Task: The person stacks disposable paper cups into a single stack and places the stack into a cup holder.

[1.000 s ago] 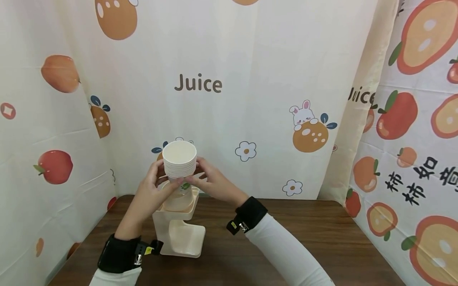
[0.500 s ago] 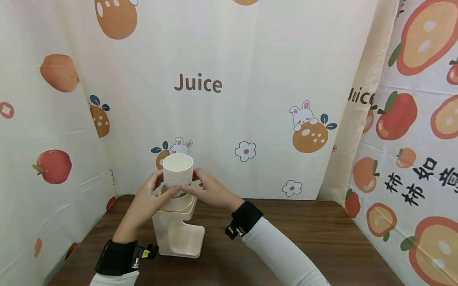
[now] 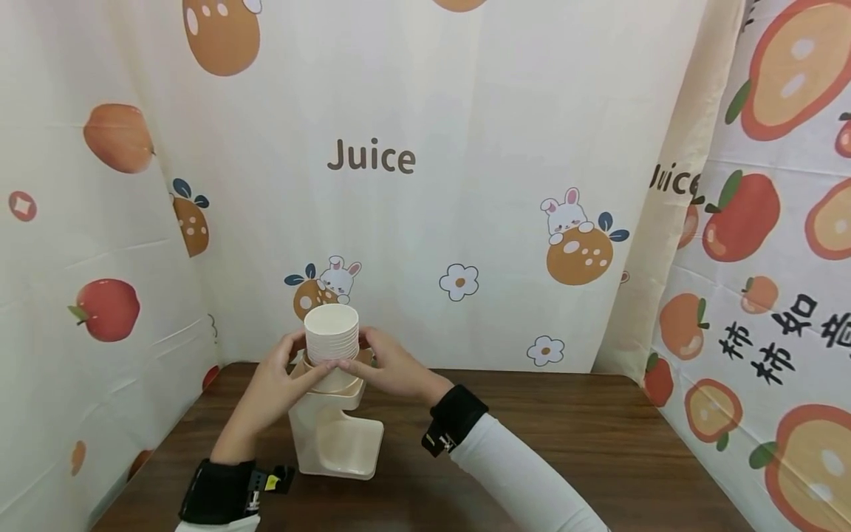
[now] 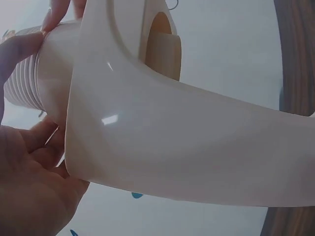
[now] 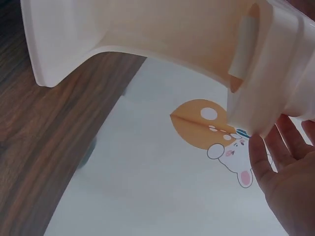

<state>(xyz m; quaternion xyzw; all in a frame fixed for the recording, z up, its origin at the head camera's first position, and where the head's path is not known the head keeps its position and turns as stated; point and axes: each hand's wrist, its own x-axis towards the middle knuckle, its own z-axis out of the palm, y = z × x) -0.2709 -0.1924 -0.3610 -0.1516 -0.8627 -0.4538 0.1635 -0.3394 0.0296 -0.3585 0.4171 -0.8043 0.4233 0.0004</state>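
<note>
A stack of white paper cups (image 3: 332, 332) stands upright in the top of a cream cup dispenser (image 3: 342, 443), mouths upward. My left hand (image 3: 282, 373) holds the stack from its left side. On the right side, my right hand (image 3: 395, 366) grips it, the two thumbs meeting at the front. In the left wrist view, ribbed cup rims (image 4: 24, 81) show beside the dispenser's body (image 4: 147, 132). A pale rounded piece (image 4: 165, 54) sits in the opening under the dispenser's head. The right wrist view has my right fingers beside the dispenser's upper part (image 5: 261, 83), the cups there mostly hidden.
The dispenser stands on a dark wooden table (image 3: 532, 443), left of centre. Behind it hangs a white curtain (image 3: 479, 199) printed with fruit, flowers and rabbits. More printed cloth (image 3: 798, 295) borders the right side.
Both hands have lowered the cup stack into the dispenser's top. The stack now sits lower, and the green print seen earlier on a cup is hidden. The dispenser stays in place.
</note>
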